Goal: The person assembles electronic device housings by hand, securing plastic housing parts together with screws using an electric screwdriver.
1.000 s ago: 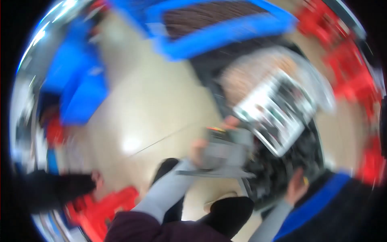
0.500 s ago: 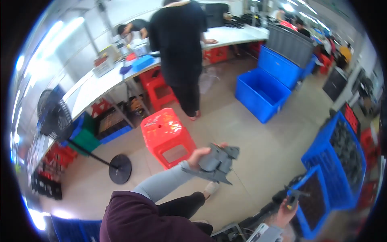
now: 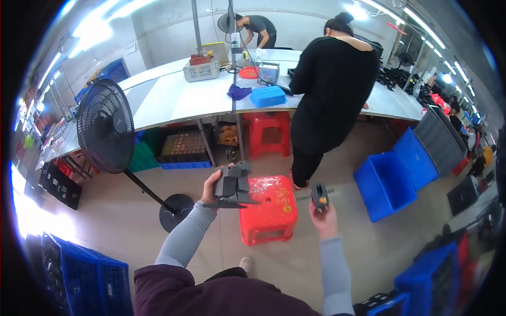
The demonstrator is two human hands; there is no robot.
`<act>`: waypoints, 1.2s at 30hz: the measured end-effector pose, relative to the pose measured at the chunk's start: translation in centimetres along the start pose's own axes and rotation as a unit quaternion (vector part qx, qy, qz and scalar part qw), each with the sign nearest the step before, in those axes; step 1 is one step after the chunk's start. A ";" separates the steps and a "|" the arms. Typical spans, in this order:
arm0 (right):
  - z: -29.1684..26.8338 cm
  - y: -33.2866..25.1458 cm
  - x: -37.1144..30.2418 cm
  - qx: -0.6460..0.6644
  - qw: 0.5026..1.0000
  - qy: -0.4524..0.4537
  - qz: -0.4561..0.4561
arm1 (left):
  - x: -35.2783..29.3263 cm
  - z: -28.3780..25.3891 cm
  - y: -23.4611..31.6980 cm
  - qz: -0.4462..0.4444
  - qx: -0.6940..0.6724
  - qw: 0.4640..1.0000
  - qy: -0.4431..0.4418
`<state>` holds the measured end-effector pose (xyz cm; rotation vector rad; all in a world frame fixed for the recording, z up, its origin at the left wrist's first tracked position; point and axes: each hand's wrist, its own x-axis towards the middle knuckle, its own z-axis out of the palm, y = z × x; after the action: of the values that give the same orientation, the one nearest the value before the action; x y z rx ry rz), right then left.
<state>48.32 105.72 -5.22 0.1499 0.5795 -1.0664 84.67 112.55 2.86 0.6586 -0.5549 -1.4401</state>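
Observation:
My left hand point(image 3: 211, 188) is closed round a stack of dark grey moulded plastic parts point(image 3: 234, 186), held up just left of a red plastic stool point(image 3: 269, 210). The parts overlap, and a long flat piece juts out underneath. On the other side of the stool, my right hand point(image 3: 323, 220) is raised and grips a small dark handheld device point(image 3: 319, 196). It bears a yellow spot, and a thin bar shows at its sides; its exact kind cannot be made out.
A black floor fan point(image 3: 108, 126) stands at left. Ahead, a person in black point(image 3: 334, 89) stands at a long white worktable point(image 3: 174, 100); another person bends beyond it. An open blue bin point(image 3: 385, 184) sits at right. Blue crates point(image 3: 89, 279) are at lower left, more at lower right.
My view has swung from the right toward the table. My right hand, low beside the blue crates before, is now raised in front with the device. My left hand still holds the grey parts.

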 end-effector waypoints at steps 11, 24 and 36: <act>21.9 2.6 19.5 -0.118 0.982 -0.126 0.079 | 9.1 -4.5 10.1 0.084 -0.026 0.995 0.043; 36.8 10.4 38.9 -0.173 0.984 -0.034 -0.002 | 37.5 -12.9 19.9 0.061 0.192 0.974 0.099; 47.7 16.7 65.9 -0.309 0.943 0.055 -0.112 | 63.6 -24.2 24.5 0.127 0.702 0.692 0.112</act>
<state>103.66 43.84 -1.67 -0.4184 1.0256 -1.0508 123.06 51.36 0.15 1.8294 -1.4935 -0.3896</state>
